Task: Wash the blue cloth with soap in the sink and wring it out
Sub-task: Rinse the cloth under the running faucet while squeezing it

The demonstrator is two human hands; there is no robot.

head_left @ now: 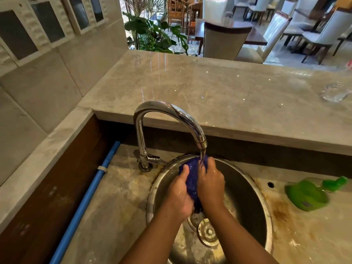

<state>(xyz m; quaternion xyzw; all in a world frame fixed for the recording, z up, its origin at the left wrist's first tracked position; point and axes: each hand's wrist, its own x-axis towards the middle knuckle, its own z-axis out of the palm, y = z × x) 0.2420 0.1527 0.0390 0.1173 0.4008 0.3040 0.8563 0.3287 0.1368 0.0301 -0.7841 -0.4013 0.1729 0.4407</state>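
Both hands, left hand point(179, 195) and right hand point(210, 182), grip the blue cloth point(192, 178) under the running faucet point(167, 113) above the sink point(247, 197), centre frame.

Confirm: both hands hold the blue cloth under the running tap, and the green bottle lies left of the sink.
The head view shows the green bottle right of the sink, not left. Left hand and right hand hold the cloth under the running tap.
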